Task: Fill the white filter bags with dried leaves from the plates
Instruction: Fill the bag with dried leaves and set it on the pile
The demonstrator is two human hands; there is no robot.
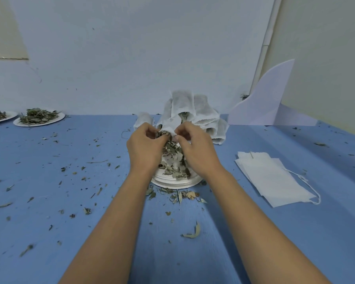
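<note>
filter bag (173, 123) mouth obscured, plate (172, 182) partly covered

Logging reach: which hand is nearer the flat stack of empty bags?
Right. Both grip one filter bag; the right hand is left of the flat stack, the left hand farther left.

Your left hand (146, 144) and right hand (195, 149) pinch a filter bag (172, 122) by its mouth above the leafy plate (173, 184); filled bags (203, 111) heap at twelve o'clock, flat bags (271, 177) lie at three o'clock
</note>
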